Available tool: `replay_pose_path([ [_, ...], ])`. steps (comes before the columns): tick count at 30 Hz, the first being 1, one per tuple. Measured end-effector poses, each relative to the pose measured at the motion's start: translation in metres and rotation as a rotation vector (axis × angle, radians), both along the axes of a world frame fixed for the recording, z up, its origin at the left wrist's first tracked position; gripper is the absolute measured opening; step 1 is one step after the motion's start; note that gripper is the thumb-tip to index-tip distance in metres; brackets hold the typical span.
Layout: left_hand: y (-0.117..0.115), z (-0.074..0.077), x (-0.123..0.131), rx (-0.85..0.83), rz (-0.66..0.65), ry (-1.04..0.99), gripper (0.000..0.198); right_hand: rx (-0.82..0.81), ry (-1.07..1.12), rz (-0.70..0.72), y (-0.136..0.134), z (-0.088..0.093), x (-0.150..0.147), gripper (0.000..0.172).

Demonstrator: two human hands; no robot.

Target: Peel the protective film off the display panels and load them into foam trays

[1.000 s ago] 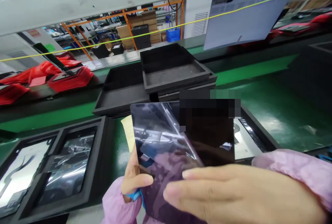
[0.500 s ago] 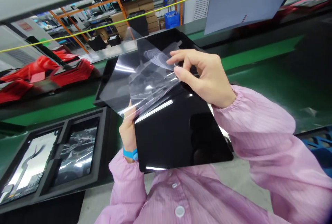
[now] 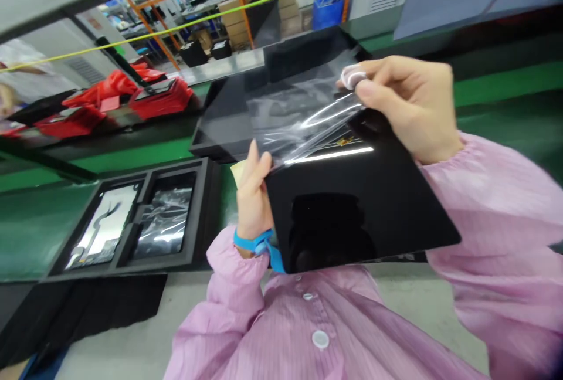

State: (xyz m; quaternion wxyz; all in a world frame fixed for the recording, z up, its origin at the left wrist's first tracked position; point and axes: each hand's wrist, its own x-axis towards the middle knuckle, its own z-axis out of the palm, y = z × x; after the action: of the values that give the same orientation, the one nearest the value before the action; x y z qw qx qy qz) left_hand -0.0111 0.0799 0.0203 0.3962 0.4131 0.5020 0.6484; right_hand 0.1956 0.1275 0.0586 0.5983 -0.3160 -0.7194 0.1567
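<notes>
A glossy black screen panel [image 3: 360,204] is tilted up in front of my chest. My left hand [image 3: 254,201], with a blue band at the wrist, grips it by its left edge, thumb against the front. Over its upper part lies a creased clear film [image 3: 290,111]. My right hand [image 3: 407,101] is closed in a pinch at the panel's upper right, on the film's corner, where a white curled tab [image 3: 353,77] shows between thumb and fingers. Below that hand, a small gold-coloured piece [image 3: 345,141] shows near the film's lower edge.
On the green bench at left lies a black foam tray [image 3: 200,192] with two screen parts in its slots. Behind the panel stands another black tray [image 3: 200,139]. Red bags [image 3: 160,101] lie at the back left, and a yellow cord [image 3: 197,21] crosses above.
My right hand has moved right and up relative to the panel, and the film corner that stood raised is now lower. A white tab now shows in its fingers. The view has shifted left.
</notes>
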Motion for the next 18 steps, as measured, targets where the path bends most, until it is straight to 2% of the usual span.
replay_pose_path([
  [2, -0.002, 0.001, 0.007, 0.007, -0.028, -0.061, 0.024, 0.004, 0.003, -0.027, 0.000, -0.001, 0.002, 0.023],
  [6, 0.001, -0.007, 0.009, 0.019, -0.239, -0.188, 0.035, -0.019, -0.018, -0.067, -0.006, 0.001, 0.003, 0.025],
  [10, 0.005, -0.013, 0.003, 0.009, -0.353, -0.117, 0.044, -0.042, -0.037, -0.056, -0.008, -0.002, 0.006, 0.024],
  [12, 0.003, -0.015, 0.000, 0.021, -0.421, -0.105, 0.048, -0.037, 0.107, 0.032, -0.005, -0.007, 0.007, 0.019],
  [14, -0.005, -0.018, -0.003, 0.073, -0.483, -0.111, 0.054, -0.079, 0.283, 0.037, -0.003, -0.011, 0.006, 0.014],
  [15, -0.010, -0.020, -0.005, 0.108, -0.488, -0.103, 0.055, -0.096, 0.332, -0.011, -0.003, -0.013, 0.004, 0.016],
  [18, -0.027, -0.031, -0.007, 0.144, -0.410, -0.055, 0.057, -0.050, 0.265, -0.172, -0.011, -0.016, -0.002, 0.045],
])
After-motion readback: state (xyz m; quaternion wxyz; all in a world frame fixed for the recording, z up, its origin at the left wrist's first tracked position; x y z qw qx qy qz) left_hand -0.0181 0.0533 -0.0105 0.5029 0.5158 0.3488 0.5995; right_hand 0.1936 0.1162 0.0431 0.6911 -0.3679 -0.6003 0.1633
